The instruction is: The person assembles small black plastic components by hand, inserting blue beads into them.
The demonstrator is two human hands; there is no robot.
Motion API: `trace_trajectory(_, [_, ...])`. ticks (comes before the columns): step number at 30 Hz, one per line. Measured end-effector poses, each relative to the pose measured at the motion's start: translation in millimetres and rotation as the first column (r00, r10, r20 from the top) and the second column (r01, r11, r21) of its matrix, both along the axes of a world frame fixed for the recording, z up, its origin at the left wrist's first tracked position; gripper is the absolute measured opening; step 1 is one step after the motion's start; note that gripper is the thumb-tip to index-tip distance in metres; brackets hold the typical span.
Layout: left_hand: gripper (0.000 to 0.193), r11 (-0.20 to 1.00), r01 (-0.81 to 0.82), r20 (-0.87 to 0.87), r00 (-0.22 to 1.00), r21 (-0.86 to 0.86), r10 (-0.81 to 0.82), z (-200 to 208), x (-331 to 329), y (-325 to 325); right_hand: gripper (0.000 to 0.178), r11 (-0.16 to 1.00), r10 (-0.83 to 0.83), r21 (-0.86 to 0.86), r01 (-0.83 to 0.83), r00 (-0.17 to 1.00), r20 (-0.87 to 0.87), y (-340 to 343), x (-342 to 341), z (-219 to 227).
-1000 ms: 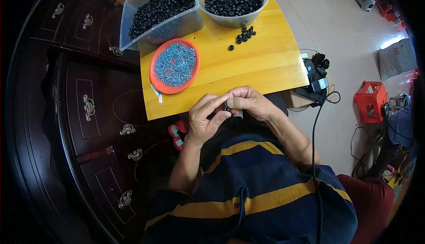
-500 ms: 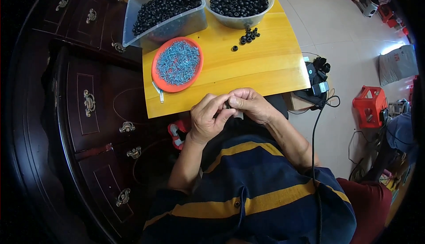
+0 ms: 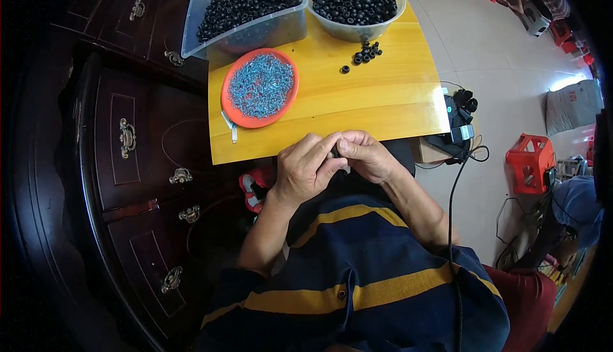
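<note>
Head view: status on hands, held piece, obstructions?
Left hand, right hand: pinched together on a small dark piece. Piece mostly covered by the hands. Red plate of bluish bits on yellow table, apart from hands.

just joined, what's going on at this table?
The person's left hand and right hand pinch a small dark part, mostly hidden, by the near edge of the table. A tub and a bowl hold black parts; a plate holds bluish bits. Some loose parts lie near the bowl.
</note>
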State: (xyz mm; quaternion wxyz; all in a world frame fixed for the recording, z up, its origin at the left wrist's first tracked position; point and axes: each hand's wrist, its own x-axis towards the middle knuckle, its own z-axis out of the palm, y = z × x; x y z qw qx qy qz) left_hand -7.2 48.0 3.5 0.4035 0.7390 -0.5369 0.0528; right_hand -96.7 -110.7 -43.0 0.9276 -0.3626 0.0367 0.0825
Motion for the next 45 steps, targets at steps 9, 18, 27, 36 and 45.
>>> trace_trajectory(9, [0.034,0.999,-0.014,-0.057,0.998,-0.05,0.011,0.2,-3.1,-3.4,0.032,1.0,0.008,0.011,-0.008,1.0,0.014,-3.9,-2.6,-2.2])
trace_trajectory(18, [0.029,0.997,-0.074,-0.046,0.996,0.018,0.075,0.0,-1.2,-5.6,0.034,0.998,-0.019,-0.055,0.015,0.997,-0.069,-1.9,-1.7,-5.2])
trace_trajectory(27, [0.03,0.985,-0.089,-0.028,0.995,0.147,0.094,1.3,4.6,-2.7,0.037,0.977,-0.017,-0.214,0.0,0.997,-0.081,-7.0,3.0,-6.1])
trace_trajectory(36, [0.027,0.976,-0.053,-0.007,0.998,0.213,0.056,6.6,8.9,1.1,0.043,0.936,0.049,-0.342,-0.077,0.995,-0.091,-1.7,5.5,-4.2])
trace_trajectory(45, [0.036,0.984,-0.046,-0.092,0.994,0.17,0.063,2.9,8.5,4.7,0.044,0.974,0.015,-0.225,-0.039,0.994,-0.109,11.9,3.6,-9.7])
